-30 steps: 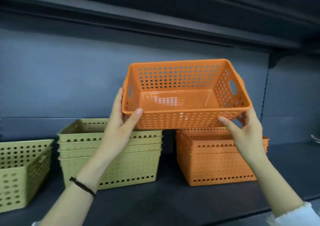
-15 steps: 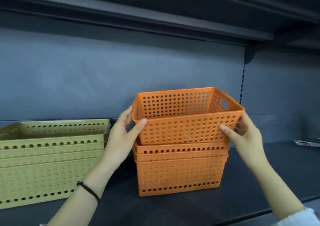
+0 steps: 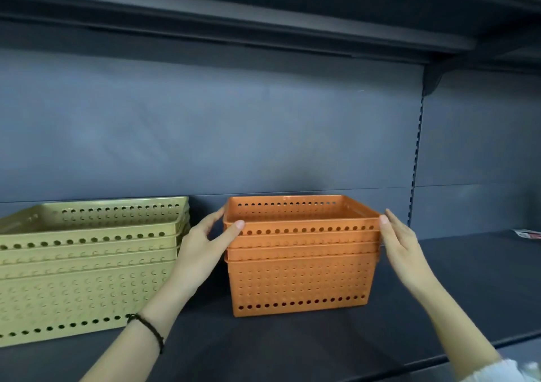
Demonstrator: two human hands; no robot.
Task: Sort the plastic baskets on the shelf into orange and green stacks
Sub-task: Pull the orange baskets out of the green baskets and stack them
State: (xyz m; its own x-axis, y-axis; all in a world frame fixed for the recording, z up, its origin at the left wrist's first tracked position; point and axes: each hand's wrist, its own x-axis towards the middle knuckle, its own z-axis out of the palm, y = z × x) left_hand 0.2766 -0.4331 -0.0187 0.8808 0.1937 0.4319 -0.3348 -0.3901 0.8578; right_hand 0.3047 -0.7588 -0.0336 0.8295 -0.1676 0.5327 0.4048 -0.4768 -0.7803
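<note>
My left hand (image 3: pixel 205 247) grips the left rim of the top orange basket (image 3: pixel 301 223), thumb in front; right hand (image 3: pixel 402 245) flat on its right end, fingers straight. Orange stack (image 3: pixel 298 279) mid-frame on shelf (image 3: pixel 292 346), green stack (image 3: pixel 85 267) lower left
</note>
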